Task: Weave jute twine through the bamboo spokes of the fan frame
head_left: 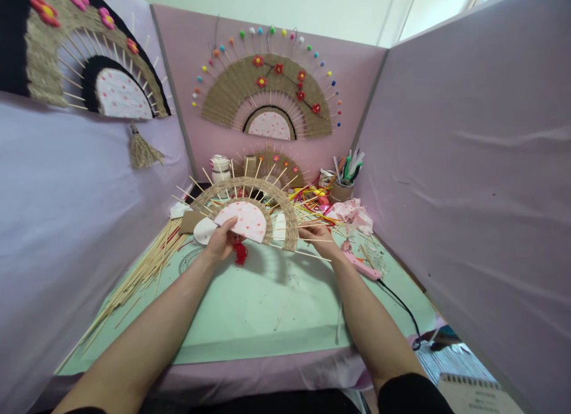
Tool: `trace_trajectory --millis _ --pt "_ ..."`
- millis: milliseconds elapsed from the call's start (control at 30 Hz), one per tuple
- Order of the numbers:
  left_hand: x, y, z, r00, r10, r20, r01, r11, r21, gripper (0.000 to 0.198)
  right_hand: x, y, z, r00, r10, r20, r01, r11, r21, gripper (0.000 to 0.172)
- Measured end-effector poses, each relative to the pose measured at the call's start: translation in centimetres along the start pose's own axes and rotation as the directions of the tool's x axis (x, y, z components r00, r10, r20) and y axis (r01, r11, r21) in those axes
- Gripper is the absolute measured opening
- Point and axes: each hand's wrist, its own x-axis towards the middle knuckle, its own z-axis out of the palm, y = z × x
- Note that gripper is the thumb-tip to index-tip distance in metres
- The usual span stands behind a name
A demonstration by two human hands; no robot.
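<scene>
A half-round fan (pixel 292 218) of thin wooden sticks and woven brown twine is held up above the mat. At its centre is a white half-disc (pixel 244 219) with pink dots. My left hand (pixel 222 240) grips the fan by this half-disc, thumb in front and fingers behind. At the fan's right edge my right hand (pixel 317 237) has its fingers pinched together, close to the outer twine band and among the stick ends. What lies between those fingertips is too small to tell. Something red (pixel 240 253) hangs below the half-disc by my left hand.
Loose sticks (pixel 134 271) lie along the left of the green mat (pixel 259 319). A pink glue gun (pixel 363 265) with a black cord rests at right. Behind are a tool cup (pixel 341 191), pink cloth (pixel 352 215) and a white jar (pixel 220 169). Finished fans (pixel 218 99) hang on the partitions.
</scene>
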Motion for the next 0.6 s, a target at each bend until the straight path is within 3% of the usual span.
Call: trace_trajectory --millis 200,433,600 --pt "-0.4 -0.3 0.3 0.999 -0.026 0.032 0.025 1.0 0.016 0.02 -0.5 -0.4 0.5 0.997 0.04 0.072 -0.043 0.998 0.045 0.026" --pt "0.4 0.3 -0.1 0.997 0.016 -0.075 -0.017 1.0 -0.01 0.024 -0.1 0.1 -0.6 0.999 -0.014 0.043 0.014 1.0 0.012 0.034" --pt "0.4 0.6 -0.2 0.996 0.032 -0.084 -0.032 0.999 0.005 0.021 -0.2 -0.4 -0.6 0.998 -0.02 0.052 0.02 1.0 0.001 0.032"
